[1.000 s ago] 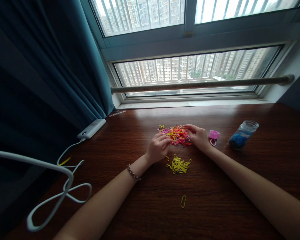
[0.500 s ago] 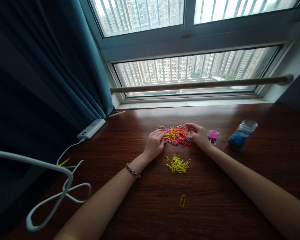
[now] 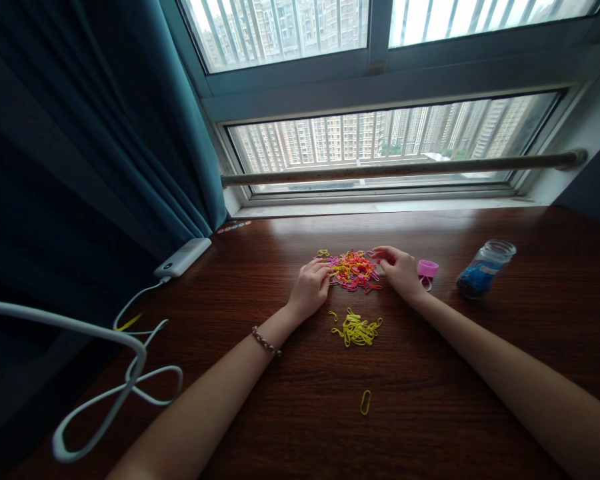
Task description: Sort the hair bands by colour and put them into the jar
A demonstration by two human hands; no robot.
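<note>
A heap of pink, orange, red and yellow paper clips lies on the brown table. My left hand rests against its left side, fingers loosely bent over the edge clips, with no clip visible in its grasp. On the opposite side, my right hand hovers with thumb and fingers apart, fingertips by the heap's right edge. Closer to me sits a smaller pile of yellow paper clips. A single yellow paper clip lies alone further toward me.
Right of my right hand is a pink lid with a loop. Beyond it a clear jar with blue contents leans at an angle. A white power bank and white cable lie on the left, near the blue curtain.
My right hand has shifted slightly right, away from the heap. My left hand and the clip piles look the same.
</note>
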